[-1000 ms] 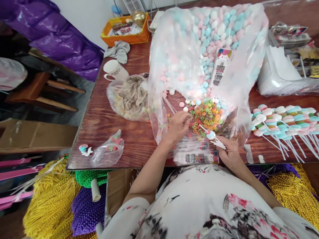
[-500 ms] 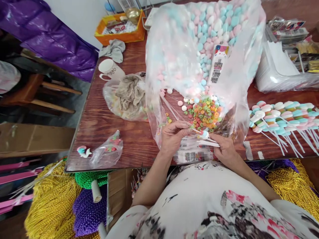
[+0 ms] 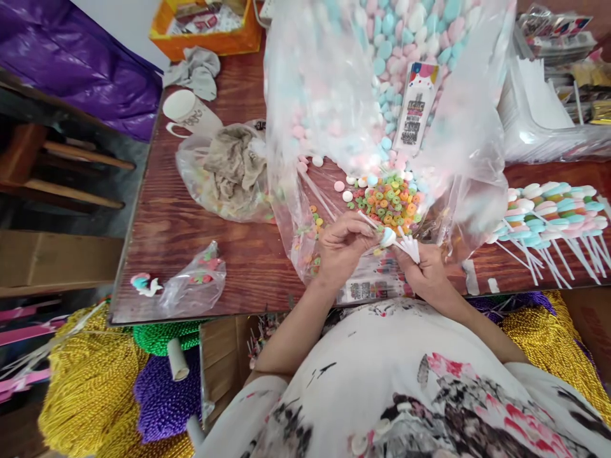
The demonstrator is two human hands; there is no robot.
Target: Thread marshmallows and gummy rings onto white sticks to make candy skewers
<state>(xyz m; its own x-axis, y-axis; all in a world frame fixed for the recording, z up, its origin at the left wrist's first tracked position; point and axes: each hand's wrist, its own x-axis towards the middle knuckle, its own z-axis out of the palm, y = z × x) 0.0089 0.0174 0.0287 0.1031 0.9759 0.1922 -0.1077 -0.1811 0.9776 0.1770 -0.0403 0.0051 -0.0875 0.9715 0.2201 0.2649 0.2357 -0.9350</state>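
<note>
My right hand (image 3: 427, 273) grips several white sticks (image 3: 410, 245); one of them carries a pale blue round candy (image 3: 387, 236). My left hand (image 3: 341, 245) is closed in a pinch at the tip of that stick, right beside the candy. Just beyond both hands lies a pile of small coloured candy rings (image 3: 389, 203) on a clear plastic sheet. Behind it lies a large clear bag of pink, blue and white round candies (image 3: 382, 70), its open end towards me.
Finished candy sticks (image 3: 554, 213) lie in a row at the right. A white cup (image 3: 184, 111), a bag with a crumpled cloth (image 3: 229, 168), a small bag (image 3: 195, 286) and an orange tray (image 3: 205, 28) sit at the left. Gold, green and purple cord bundles (image 3: 95, 388) lie below the table edge (image 3: 191, 315).
My left hand left the ring pile and came back to the stick tip. The right hand lifted the sticks more upright. The camera tilted down and right.
</note>
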